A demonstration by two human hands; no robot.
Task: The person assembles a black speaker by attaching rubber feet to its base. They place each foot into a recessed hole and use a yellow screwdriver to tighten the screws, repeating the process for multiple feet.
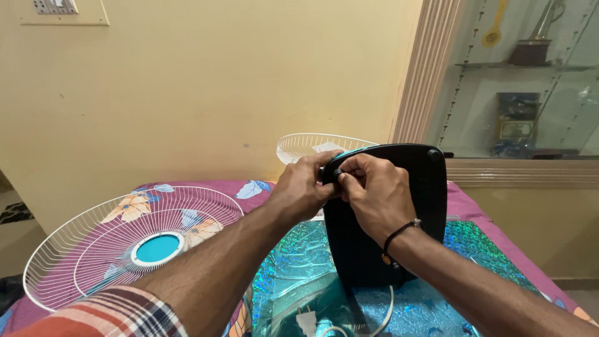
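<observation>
Both hands on fan base [399,212], tipped upright near bed's back edge. My left hand [304,189] clamps rim; right hand [373,190] fingertips pinch small black fastener [337,176] at top-left corner. Judgement: keep base braced, twist square, small turns. White grille [128,240] lies toward bed's left edge, second grille [318,145] behind.

Single view only, head-worn camera. Looks forward and slightly down along both forearms, so arms enter from bottom edge. Close range: left hand [304,187] and right hand [374,193] meet near frame centre on dark upright plastic fan base [412,206]. Faces plain cream wall [206,93], seen square-on. White round wire fan guard [125,243] sits lower left, glass display cabinet [530,81] upper right. No second view, nothing shared.
</observation>
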